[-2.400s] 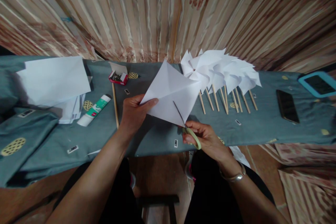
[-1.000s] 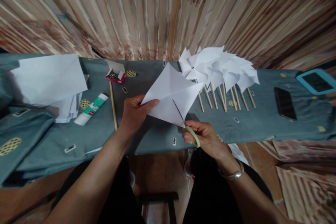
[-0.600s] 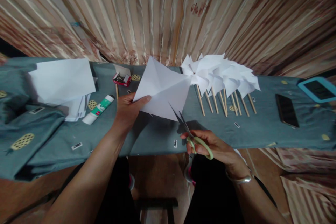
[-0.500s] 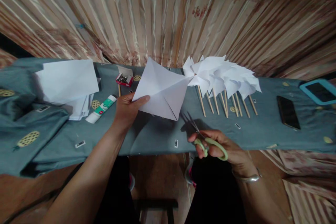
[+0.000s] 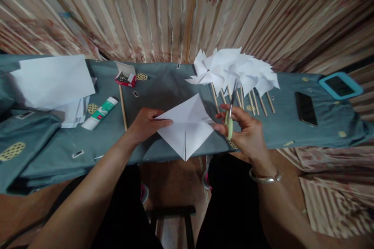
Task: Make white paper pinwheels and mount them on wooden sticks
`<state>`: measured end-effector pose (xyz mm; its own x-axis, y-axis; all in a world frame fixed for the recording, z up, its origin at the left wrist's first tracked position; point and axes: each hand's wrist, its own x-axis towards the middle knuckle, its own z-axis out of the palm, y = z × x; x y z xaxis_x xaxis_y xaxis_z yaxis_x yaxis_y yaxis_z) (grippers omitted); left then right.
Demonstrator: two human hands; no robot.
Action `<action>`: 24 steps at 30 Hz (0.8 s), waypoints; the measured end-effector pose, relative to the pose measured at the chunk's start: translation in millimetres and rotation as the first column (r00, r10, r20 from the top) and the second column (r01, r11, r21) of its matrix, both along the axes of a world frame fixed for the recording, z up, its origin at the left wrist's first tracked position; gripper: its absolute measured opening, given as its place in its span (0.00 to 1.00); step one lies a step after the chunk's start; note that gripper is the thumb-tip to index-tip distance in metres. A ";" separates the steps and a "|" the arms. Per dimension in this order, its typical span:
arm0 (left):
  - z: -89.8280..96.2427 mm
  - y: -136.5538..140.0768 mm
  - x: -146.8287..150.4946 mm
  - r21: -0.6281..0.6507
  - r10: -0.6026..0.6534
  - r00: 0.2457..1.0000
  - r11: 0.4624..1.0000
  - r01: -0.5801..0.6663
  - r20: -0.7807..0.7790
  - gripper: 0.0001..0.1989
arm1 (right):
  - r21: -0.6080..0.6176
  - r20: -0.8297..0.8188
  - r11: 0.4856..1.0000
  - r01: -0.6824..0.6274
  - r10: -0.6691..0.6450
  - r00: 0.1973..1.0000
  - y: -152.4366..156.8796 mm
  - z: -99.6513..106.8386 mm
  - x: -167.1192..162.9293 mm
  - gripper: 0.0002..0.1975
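A white square of creased paper [image 5: 187, 124] is held corner-down over the table, with a slit running up from its lowest corner. My left hand [image 5: 145, 123] pinches its left corner between thumb and fingers. In my right hand [image 5: 247, 130] are scissors [image 5: 230, 126] with pale green handles, their blades pointing away from me. The thumb of that hand also meets the paper's right corner. Just beyond lies a row of white paper pinwheels [image 5: 228, 68] on wooden sticks, overlapping one another.
On the left are a stack of white paper [image 5: 55, 78], a glue stick [image 5: 100, 113], a loose wooden stick [image 5: 122, 109] and a red box of small metal pieces [image 5: 126, 79]. A dark phone [image 5: 306, 108] and a blue-framed tablet [image 5: 340, 85] lie right. Curtains hang behind.
The paper has turned so its slit corner points toward me. My right hand has come up to its right corner, and the scissors have swung to point away. The view has shifted slightly.
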<state>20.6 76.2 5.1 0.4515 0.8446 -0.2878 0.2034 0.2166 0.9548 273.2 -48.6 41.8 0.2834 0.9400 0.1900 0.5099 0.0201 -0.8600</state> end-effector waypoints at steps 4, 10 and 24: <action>0.0 -4.2 1.6 -0.003 -0.094 0.996 0.996 0.094 -0.004 0.11 | -0.048 0.165 0.998 -0.039 0.046 0.985 0.9 -5.9 -5.4 0.24; 2.6 -5.9 1.1 0.014 0.009 0.997 1.000 -0.011 0.081 0.16 | -0.081 0.102 0.994 -0.068 0.076 0.992 5.0 -14.7 -11.3 0.19; -8.3 -44.8 37.2 -0.184 0.071 0.880 0.983 0.019 0.470 0.41 | 0.083 -0.057 0.967 0.239 -0.235 0.970 37.4 -28.1 -47.0 0.17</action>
